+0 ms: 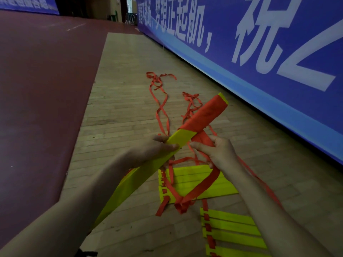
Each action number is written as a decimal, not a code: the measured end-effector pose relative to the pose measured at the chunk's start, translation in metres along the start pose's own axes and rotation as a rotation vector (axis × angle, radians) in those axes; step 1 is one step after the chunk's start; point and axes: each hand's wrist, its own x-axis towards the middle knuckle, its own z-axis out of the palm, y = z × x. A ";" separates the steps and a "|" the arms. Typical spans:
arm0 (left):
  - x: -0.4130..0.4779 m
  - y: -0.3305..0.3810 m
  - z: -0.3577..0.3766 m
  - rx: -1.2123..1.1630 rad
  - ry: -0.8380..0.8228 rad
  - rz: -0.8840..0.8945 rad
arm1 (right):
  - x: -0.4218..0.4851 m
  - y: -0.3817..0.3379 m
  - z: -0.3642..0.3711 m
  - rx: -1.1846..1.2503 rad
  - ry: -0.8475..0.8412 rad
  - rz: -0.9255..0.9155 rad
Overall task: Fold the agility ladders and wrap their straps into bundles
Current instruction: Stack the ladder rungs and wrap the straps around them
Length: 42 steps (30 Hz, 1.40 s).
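Hands meet at the middle of the view. Your left hand (pixel 157 149) grips a long bundle of flat yellow plastic ladder rungs (pixel 137 175), with the thumb laid across its top face and the fingers curled underneath. The bundle is held tilted above the floor, its near end down by your left forearm and its far end raised toward the wall. A red fabric strap (pixel 204 112) is wound tightly round the far half, leaving only a yellow tip showing at the end.

Your right hand (pixel 219 151) sits just beside the left, fingers closed round the free run of that strap where it leaves the wrapped part. From there the strap hangs in a loop (pixel 207 184) down to a bunched end near the floor.

Below your hands, a second folded yellow ladder (pixel 187 180) lies flat on the pale wooden floor (pixel 120 112), with red strap crossing it. A third yellow ladder (pixel 233 230) lies nearer you to the right, its rungs fanned slightly. Loose red straps (pixel 155 79) trail in tangles further off. A dark red floor surface (pixel 40 80) lies to the left, and a blue banner with white characters (pixel 315 112) runs along the right.
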 end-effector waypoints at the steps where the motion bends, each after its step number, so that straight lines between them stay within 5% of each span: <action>1: 0.001 -0.001 0.003 0.035 0.028 0.026 | -0.001 -0.001 0.001 -0.036 0.024 -0.039; 5: 0.010 -0.008 0.019 0.365 0.253 0.173 | -0.005 -0.007 0.013 -0.123 0.114 -0.115; 10: 0.011 -0.025 0.038 0.959 0.536 0.340 | -0.008 -0.016 0.024 0.014 0.170 0.019; 16: 0.013 -0.031 0.047 1.330 0.555 0.401 | -0.006 -0.015 0.022 0.162 0.260 0.164; 18: 0.013 -0.026 0.042 1.241 0.451 0.392 | -0.004 -0.017 0.018 0.353 0.190 0.245; 23: 0.009 -0.008 0.025 0.353 0.052 0.222 | 0.000 -0.018 0.009 0.600 0.044 0.282; 26: 0.005 -0.002 0.013 0.049 -0.092 0.118 | -0.001 -0.016 0.009 0.627 0.005 0.259; 34: -0.004 0.001 -0.005 -0.174 -0.329 -0.036 | -0.004 -0.023 0.011 0.626 -0.069 0.196; 42: 0.001 0.001 -0.011 -0.188 -0.198 0.019 | -0.001 -0.022 -0.004 0.262 -0.079 0.072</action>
